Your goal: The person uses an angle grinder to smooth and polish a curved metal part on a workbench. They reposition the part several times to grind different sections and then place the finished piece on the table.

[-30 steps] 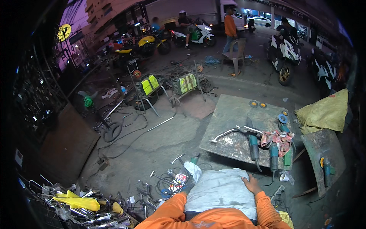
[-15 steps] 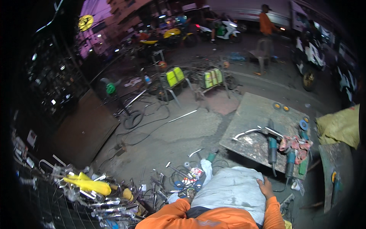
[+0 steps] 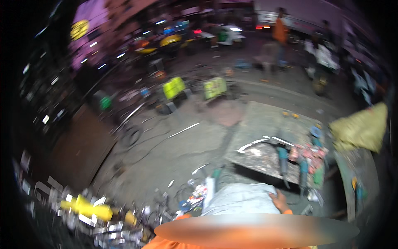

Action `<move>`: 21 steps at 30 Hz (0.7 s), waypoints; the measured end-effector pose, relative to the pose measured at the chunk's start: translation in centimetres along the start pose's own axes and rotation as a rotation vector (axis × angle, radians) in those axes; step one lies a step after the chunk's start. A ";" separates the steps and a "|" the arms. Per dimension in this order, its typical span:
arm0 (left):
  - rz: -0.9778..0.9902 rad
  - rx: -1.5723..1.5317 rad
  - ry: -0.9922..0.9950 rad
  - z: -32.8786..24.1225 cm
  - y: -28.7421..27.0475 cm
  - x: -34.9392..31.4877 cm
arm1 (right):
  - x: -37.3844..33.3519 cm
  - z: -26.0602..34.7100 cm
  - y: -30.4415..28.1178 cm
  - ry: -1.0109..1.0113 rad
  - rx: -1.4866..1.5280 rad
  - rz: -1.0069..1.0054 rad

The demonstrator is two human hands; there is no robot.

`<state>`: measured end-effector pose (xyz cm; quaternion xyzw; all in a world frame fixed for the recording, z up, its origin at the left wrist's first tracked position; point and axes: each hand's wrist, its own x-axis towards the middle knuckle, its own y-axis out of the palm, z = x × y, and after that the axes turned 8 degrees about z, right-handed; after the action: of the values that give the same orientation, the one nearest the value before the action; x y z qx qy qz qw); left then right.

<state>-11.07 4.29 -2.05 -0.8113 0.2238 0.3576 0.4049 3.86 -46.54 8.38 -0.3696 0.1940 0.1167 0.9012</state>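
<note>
My right hand (image 3: 280,202) lies flat on the right edge of a pale grey cloth (image 3: 242,198) spread over my lap, its fingers apart and nothing in it. Of my left arm only an orange sleeve (image 3: 184,216) shows; the left hand cannot be seen. A blurred patch hides the lower middle of the picture. To the right of my lap, a worn low board table (image 3: 265,112) carries a teal angle grinder (image 3: 283,159), a second teal power tool (image 3: 304,168), a pink rag (image 3: 316,154) and a curved shiny metal bar (image 3: 257,143).
Metal parts with a yellow piece (image 3: 89,208) are heaped at lower left. A brown panel (image 3: 78,145) leans behind them. Cables and a thin rod (image 3: 184,130) lie on the ground. Two yellow-green boxes (image 3: 173,87) stand ahead; motorbikes and a person in orange (image 3: 280,31) are farther off.
The view has turned and blurred, so the scene sits farther left. My left hand, earlier beside the cloth, is out of sight. My right hand stays on the cloth.
</note>
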 end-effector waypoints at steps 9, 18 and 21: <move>-0.012 0.126 -0.127 4.9 2.9 -1.5 | -2.0 3.1 -1.5 0.021 -0.016 0.072; -0.665 -0.125 0.000 -4.1 -5.1 1.6 | -1.3 2.0 -0.7 -0.015 0.010 0.070; -0.705 -0.260 0.256 -12.0 -9.4 2.0 | -1.1 1.9 -0.4 -0.020 0.006 0.054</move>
<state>1.14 -0.25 6.10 -0.9208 -0.0669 0.1182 0.3657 3.46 -45.55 10.31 -0.3606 0.1951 0.1440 0.9006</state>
